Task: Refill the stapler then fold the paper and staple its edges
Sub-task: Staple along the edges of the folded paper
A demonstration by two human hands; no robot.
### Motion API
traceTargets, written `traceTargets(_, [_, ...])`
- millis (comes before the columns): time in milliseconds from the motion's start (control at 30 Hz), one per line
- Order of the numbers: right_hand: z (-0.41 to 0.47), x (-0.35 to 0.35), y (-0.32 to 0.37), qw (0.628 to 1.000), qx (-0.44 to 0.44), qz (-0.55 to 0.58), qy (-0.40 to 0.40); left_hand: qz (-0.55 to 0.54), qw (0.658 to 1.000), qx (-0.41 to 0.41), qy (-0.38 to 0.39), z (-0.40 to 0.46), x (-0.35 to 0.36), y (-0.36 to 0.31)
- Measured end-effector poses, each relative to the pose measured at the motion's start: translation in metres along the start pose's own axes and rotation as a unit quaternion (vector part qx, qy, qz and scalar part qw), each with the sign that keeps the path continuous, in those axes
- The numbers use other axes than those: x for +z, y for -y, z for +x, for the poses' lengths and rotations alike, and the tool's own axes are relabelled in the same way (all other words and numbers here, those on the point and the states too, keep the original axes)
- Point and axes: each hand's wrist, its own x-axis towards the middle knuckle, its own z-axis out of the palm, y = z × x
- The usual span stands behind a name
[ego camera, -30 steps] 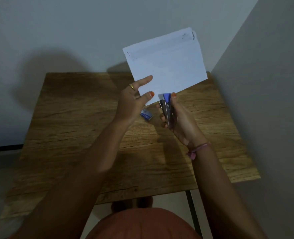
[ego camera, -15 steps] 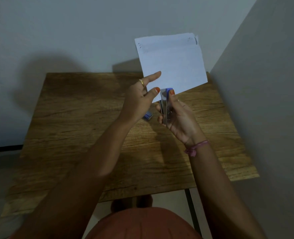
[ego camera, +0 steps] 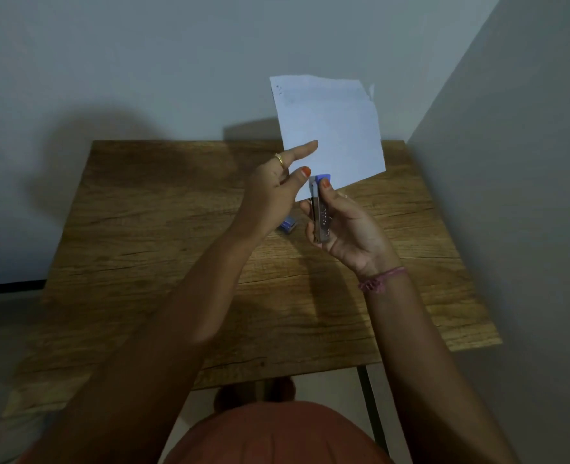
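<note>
You held the folded paper up above the table, its lower corner between your left hand's thumb and straight forefinger, and that same corner sat in the mouth of the stapler. Your right hand gripped the stapler upright, fingers curled round its body, thumb on the blue top. A small blue box lay on the table just below your hands.

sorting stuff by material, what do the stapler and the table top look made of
Stapler: seemingly metal, a dull grey body with a row of small holes, plus a blue tip that looks plastic. Table: wood-look top, brown with grain lines and a matte finish; solid wood or laminate cannot be told.
</note>
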Motion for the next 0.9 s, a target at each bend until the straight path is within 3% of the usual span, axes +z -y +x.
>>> traceTargets(400, [0.001,-0.001,0.001,1.000,0.022,0.004,-0.013,0.010,1.000,0.020,0.013,0.002,0.000,-0.001])
traceTargets(567, [0.002,0.000,0.001,1.000,0.016,0.015,-0.022,-0.126,0.991,0.051,0.020,0.004,0.001,0.001])
traceTargets(667, [0.003,0.004,-0.001,1.000,-0.004,0.020,0.004,-0.163,0.986,-0.020,-0.039,-0.001,0.008,0.006])
traceTargets(767, [0.005,0.007,-0.005,0.999,-0.025,0.042,0.022,-0.183,0.979,-0.089,-0.016,-0.011,0.018,0.011])
traceTargets(900, [0.006,0.011,-0.007,0.998,-0.041,0.053,0.023,-0.188,0.975,-0.110,-0.047,-0.012,0.024,0.013])
